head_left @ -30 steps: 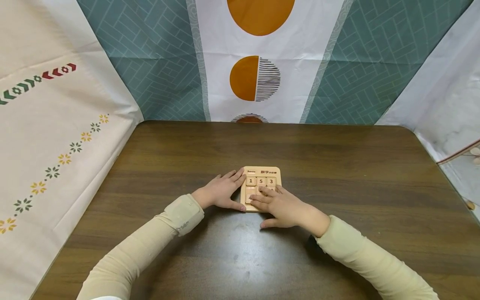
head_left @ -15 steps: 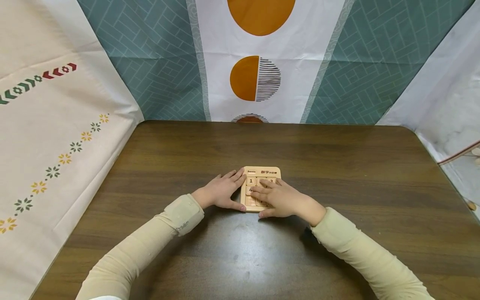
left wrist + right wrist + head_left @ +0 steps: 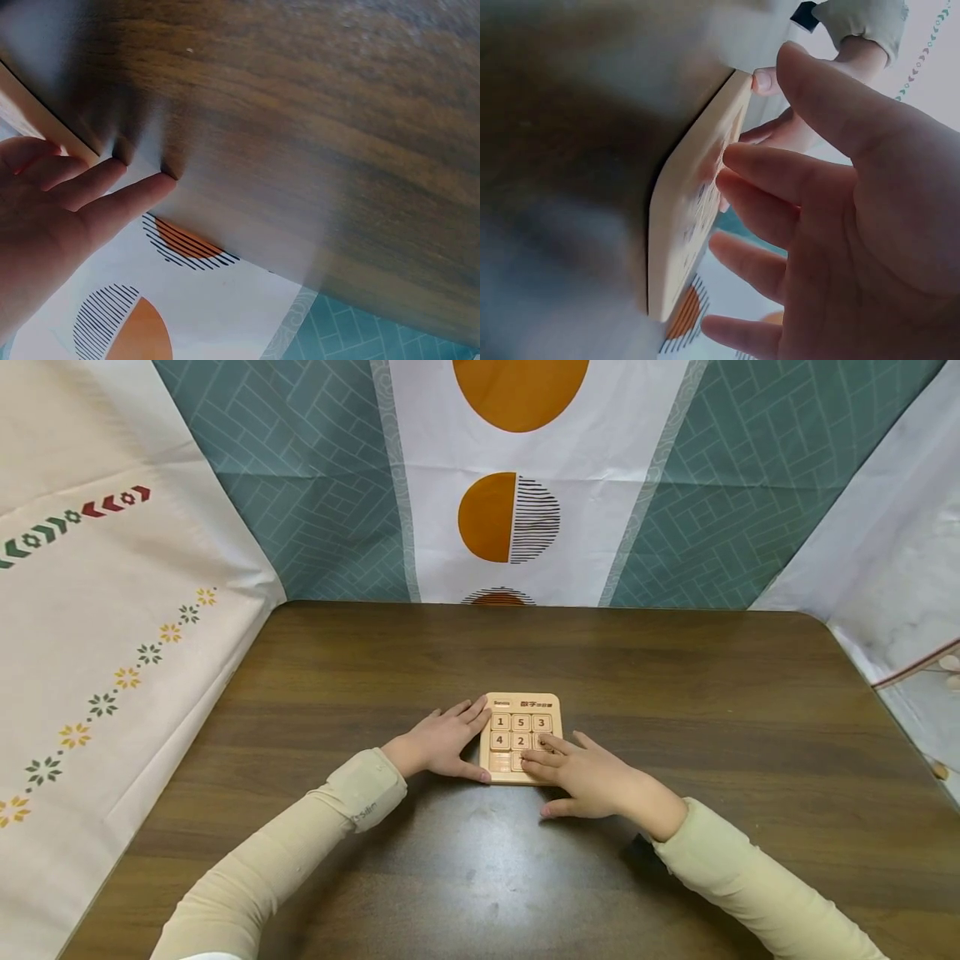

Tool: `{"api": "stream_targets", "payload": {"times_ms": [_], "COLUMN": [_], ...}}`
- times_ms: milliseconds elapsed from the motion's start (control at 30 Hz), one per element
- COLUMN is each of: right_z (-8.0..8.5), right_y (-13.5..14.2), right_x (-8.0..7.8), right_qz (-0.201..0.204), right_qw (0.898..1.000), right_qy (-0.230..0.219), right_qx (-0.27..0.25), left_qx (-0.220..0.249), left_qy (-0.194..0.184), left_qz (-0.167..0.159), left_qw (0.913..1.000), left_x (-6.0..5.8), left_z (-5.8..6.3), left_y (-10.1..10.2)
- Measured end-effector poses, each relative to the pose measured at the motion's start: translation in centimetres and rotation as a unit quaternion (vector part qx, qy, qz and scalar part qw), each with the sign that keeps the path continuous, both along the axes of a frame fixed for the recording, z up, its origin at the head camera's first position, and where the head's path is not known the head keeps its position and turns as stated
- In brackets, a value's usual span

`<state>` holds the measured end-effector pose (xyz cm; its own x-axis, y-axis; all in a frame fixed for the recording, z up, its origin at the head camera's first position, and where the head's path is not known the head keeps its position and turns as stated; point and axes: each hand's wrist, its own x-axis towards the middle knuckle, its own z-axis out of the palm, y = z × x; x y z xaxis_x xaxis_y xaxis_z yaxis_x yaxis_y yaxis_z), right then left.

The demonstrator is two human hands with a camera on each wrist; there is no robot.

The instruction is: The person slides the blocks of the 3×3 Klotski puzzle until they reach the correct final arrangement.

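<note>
A pale wooden number slide puzzle [image 3: 525,782] lies flat on the table. Its top row reads 1, 5, 3, and below come the 4 tile [image 3: 499,741] and the 2 tile [image 3: 521,741]. The bottom-left slot shows bare wood. My left hand [image 3: 444,745] rests at the puzzle's left side, fingertips and thumb against its edge. Spread and fairly straight, the fingers of my right hand [image 3: 592,775] reach over the lower-right tiles, covering some of them. The right wrist view shows these fingertips close over the puzzle's face [image 3: 676,217], its thumb raised apart.
The dark wooden table [image 3: 675,693] extends around the puzzle. Behind it hangs a patterned cloth [image 3: 322,527], with a white embroidered cloth [image 3: 112,635] along the left side and another pale cloth [image 3: 900,568] at the right.
The 4 tile has slid up from the bottom-left slot into the middle row. My right hand moved up with it, then back right and down. My left hand stays in place.
</note>
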<state>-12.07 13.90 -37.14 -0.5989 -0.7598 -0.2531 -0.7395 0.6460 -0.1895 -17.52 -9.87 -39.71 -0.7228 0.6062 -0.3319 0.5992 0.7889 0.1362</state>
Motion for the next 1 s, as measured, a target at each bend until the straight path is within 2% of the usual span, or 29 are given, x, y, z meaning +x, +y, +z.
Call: {"api": "stream_targets", "payload": {"times_ms": [233,767,1000], "right_z": [-0.2,-0.5,0.0], "right_y": [0.3,-2.2,-1.3], "right_x": [0.4,0.0,-0.5], "right_qz": [-0.003,0.021,-0.001], "right_qw": [1.000,1.000,1.000], "right_qy": [-0.002,0.015,-0.003], "right_qx": [-0.001,0.016,-0.002], "left_qx": [-0.003,0.009,0.004], "left_qy": [-0.002,-0.004,-0.002], "left_qz": [0.002,0.004,0.004], "left_qw": [1.0000,0.9999,1.0000], "left_x": [-0.1,0.0,0.0], "left_z": [-0.1,0.1,0.0], "left_y": [-0.1,0.0,0.1]}}
